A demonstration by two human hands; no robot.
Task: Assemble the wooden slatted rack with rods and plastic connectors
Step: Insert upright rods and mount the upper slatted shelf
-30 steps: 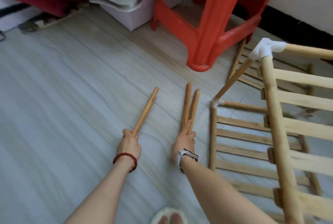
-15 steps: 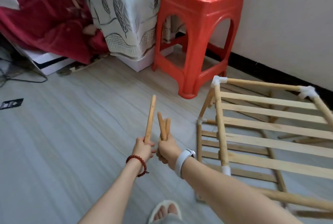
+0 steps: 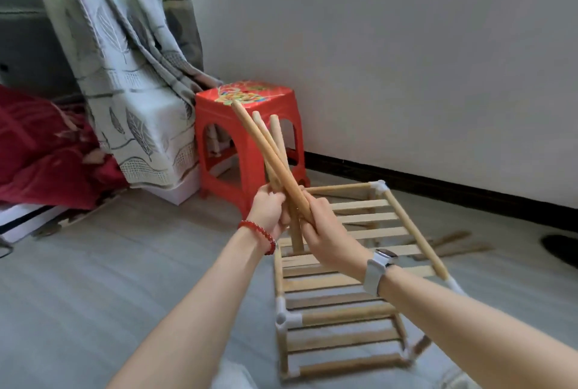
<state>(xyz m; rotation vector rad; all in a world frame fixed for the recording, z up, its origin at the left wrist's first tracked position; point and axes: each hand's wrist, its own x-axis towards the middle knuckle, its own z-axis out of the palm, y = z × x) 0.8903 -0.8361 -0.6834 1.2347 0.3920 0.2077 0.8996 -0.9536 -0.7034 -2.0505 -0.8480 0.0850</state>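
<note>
Both hands meet above the half-built rack [image 3: 350, 266]: my left hand [image 3: 269, 210] grips two rods [image 3: 275, 144], my right hand [image 3: 325, 232] one crossing rod [image 3: 266, 151]; I should separate them, aligning one squarely with a white connector [image 3: 286, 318]

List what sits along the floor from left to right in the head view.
Red blanket → leaf-patterned curtain → red stool → slatted rack → loose rods on the floor.
</note>
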